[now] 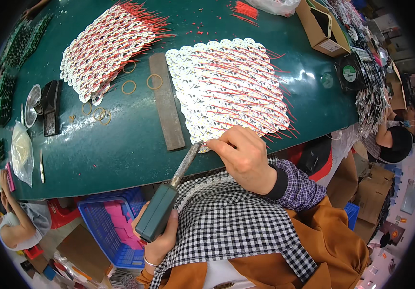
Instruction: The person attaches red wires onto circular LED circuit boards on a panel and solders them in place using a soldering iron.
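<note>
Left hand (163, 238): Held a soldering iron (158, 212) by its green handle, in front of the checked apron (236, 212).
Left fingers: Wrapped closed around the handle, with the thumb along its right side.
Iron's tip: Pointed up and to the right, at the lower left corner of the near panel (231, 86); was too small there to tell whether touching.
Right hand (248, 156): Reached over the panel's lower edge from a purple plaid sleeve (299, 180).
Right fingers: Drew close at thumb and forefinger tips, just beside the iron's tip; cannot tell whether pinching a wire.
Near panel: Lay on the green table (120, 164), ahead of both hands, with white discs in rows and red wires (284, 103) trailing past the right edge.
Far panel (106, 48): Lay at upper left, also disc-covered and wired in red.
Grey bar (166, 103): Sat just left of the near panel, with 1 brass-coloured ring (154, 81) partly across it.
Table's left: Held more rings, a black block (51, 108) and a clear bag (22, 149).
Below: Showed a blue crate (96, 226) with pink pieces (118, 216).
</note>
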Available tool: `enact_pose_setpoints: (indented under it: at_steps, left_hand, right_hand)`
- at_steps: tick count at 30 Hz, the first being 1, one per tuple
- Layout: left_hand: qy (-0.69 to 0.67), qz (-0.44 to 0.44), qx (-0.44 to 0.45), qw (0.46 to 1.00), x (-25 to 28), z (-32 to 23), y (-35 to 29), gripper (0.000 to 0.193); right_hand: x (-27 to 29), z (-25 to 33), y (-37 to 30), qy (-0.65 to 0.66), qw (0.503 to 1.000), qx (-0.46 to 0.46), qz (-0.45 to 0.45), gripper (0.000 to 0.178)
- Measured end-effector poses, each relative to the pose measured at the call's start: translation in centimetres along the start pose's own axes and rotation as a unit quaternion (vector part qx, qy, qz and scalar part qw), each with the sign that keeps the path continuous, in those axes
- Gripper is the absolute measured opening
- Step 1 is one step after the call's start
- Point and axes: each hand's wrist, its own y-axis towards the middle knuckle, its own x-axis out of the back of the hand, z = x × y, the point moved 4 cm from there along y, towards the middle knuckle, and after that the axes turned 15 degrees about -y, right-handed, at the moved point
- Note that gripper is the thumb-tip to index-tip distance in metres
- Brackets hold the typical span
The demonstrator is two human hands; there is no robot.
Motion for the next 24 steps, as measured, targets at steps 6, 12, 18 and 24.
enact_pose_setpoints:
  at_steps: [6,12,18,24]
  left_hand:
    - [0.016,-0.009,-0.041,0.999,-0.7,-1.0,0.9,0.023]
    - [-0.007,-0.015,-0.042,0.999,0.3,0.5,-0.3,0.026]
    - [-0.021,-0.031,-0.114,0.993,1.1,0.8,-1.2,0.029]
    - [-0.020,-0.018,-0.079,0.996,1.1,0.8,-1.3,0.034]
  right_hand:
    - [-0.1,0.1,-0.1,-0.007,1.000,-0.003,-0.003,0.018]
    - [-0.1,0.1,-0.1,-0.007,1.000,-0.003,0.000,0.017]
    - [0.5,0.5,0.3,-0.016,0.999,0.014,-0.025,0.017]
    - [0.4,0.9,-0.1,0.000,1.000,0.027,-0.006,0.019]
